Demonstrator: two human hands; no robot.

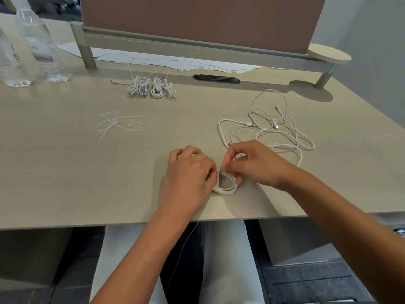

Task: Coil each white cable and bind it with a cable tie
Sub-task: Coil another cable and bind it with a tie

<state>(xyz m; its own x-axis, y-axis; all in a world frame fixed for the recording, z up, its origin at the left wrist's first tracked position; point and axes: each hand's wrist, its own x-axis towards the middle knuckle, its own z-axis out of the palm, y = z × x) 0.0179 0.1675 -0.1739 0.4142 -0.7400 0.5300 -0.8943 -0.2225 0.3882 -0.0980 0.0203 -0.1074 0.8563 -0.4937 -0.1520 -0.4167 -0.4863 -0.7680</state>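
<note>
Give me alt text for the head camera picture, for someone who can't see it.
Two bare hands, left hand and right hand, hold a small coil of white cable on a pale desk. Loose white cables lie to the right, spare cable ties to the left, and bound bundles sit farther back.

The table (65, 172) has a pale wood-grain laminate look, matt and smooth. The coiled cable (225, 189) under the hands has a smooth white plastic jacket with a faint sheen, as do the loose cables (274, 128) and the bound bundles (151, 87). The cable ties (116, 123) look like thin, translucent white plastic. The bottles (39, 40) are clear glossy plastic. The sheets (175, 61) at the back are matt white paper. The screen (197, 18) above them seems cloth-covered, brown and matt, though the blur makes that uncertain; its rail (197, 43) looks like painted metal.
</note>
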